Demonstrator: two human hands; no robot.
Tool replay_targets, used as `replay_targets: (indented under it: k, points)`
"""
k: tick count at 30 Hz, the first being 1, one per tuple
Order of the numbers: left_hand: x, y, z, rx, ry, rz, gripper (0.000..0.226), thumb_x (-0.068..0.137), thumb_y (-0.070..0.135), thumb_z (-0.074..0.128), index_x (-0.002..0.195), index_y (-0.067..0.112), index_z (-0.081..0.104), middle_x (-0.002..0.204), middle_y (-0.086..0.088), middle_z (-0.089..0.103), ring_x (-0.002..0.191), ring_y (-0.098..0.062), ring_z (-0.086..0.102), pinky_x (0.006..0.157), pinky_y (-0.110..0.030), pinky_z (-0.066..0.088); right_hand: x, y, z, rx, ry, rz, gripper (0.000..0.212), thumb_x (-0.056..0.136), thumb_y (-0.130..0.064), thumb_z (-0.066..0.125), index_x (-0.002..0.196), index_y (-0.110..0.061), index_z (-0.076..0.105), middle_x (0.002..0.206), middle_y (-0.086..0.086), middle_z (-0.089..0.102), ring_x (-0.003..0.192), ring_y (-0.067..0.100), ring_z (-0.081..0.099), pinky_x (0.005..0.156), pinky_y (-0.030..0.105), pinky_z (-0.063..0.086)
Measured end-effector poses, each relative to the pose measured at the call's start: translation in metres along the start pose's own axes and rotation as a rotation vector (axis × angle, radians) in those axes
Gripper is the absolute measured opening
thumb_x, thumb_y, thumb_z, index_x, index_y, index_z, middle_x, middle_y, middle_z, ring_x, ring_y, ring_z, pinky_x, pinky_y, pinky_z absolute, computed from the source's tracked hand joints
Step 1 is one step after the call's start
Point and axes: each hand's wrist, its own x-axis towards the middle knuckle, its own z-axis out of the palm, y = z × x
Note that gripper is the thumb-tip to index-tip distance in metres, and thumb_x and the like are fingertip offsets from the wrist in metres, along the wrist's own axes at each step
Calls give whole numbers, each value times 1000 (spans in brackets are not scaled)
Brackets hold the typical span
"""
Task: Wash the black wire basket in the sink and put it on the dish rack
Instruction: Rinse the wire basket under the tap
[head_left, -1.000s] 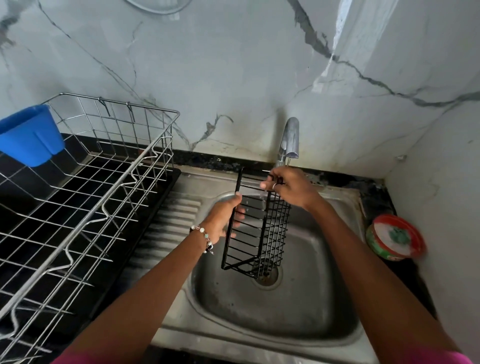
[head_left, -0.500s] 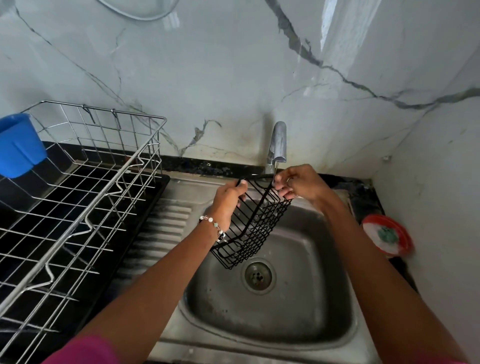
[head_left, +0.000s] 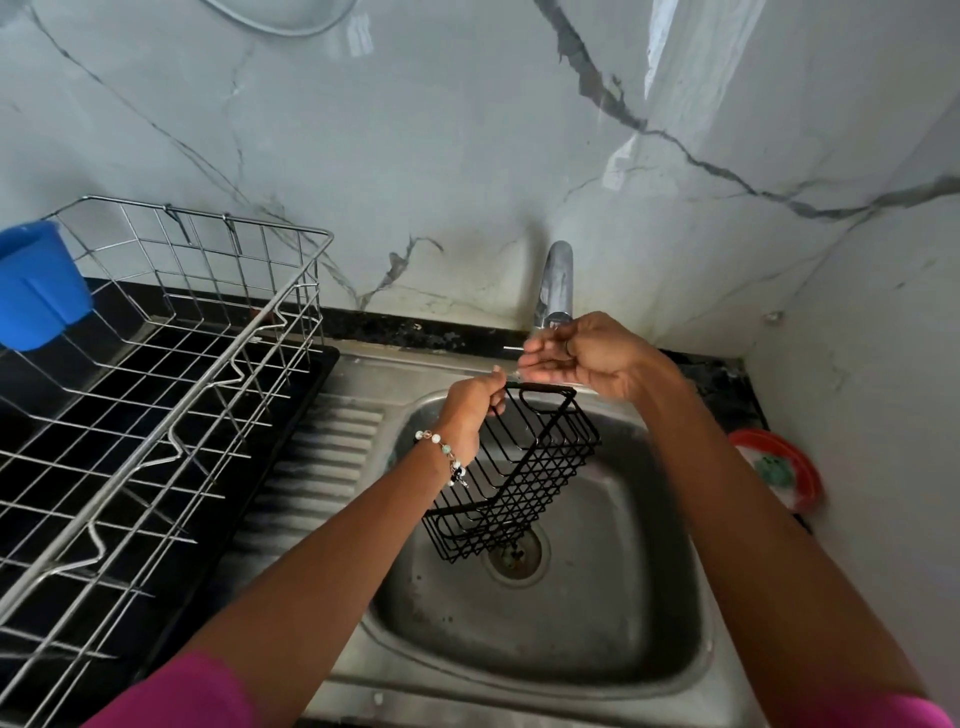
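Note:
The black wire basket (head_left: 519, 467) hangs tilted over the steel sink (head_left: 571, 613), its lower end above the drain. My left hand (head_left: 470, 410) grips the basket's upper left rim. My right hand (head_left: 582, 356) is just above the basket's top edge, under the tap spout, fingers loosely curled and blurred, holding nothing that I can see. The steel wire dish rack (head_left: 156, 415) stands on the left of the sink on a black tray.
A chrome tap (head_left: 557, 283) rises at the back of the sink against the marble wall. A blue plastic cup (head_left: 36, 288) hangs on the rack's far left. A red-rimmed round dish (head_left: 779, 470) sits in the right corner. A ribbed drainboard (head_left: 322, 467) lies between rack and basin.
The basket has tipped from upright to slanted and lifted toward the tap. My right hand has come off the basket's rim and risen to the spout. The left hand keeps its grip.

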Motion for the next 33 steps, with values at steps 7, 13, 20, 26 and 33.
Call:
replay_targets:
  k: [7,13,20,26,33]
  points:
    - [4,-5,4,-62,33,-29,23,96,18,54,74,16,61,57,9,49,55,-8,39,75,-21,39,-2,-5,-3,13,-9,21,26,93,16,37,105,16,60,102,33,66,94,38,69,80,39,59]
    - [12,-2,0,-92,49,-22,11,93,19,59,90,12,66,77,6,54,59,-7,43,66,-17,38,-5,-6,-2,14,-39,19,30,93,17,33,107,14,60,103,31,66,96,37,68,80,37,59]
    - [9,-7,1,9,-9,38,14,89,24,64,88,13,72,79,2,71,79,-14,60,103,-34,35,-5,-8,0,20,-69,37,32,92,17,31,109,15,58,108,32,64,100,37,67,85,39,57]
    - [4,-3,0,59,-64,102,13,91,15,61,83,11,69,77,-4,72,71,-14,62,79,-26,42,-7,-8,-6,20,18,41,30,95,12,34,111,16,58,110,33,63,99,37,67,81,37,58]
    - [0,-1,6,101,-72,153,11,86,4,64,78,2,71,74,-13,70,59,-13,55,55,-18,43,-4,-5,-6,-48,50,60,23,93,9,42,103,13,62,106,31,65,93,35,69,82,39,58]
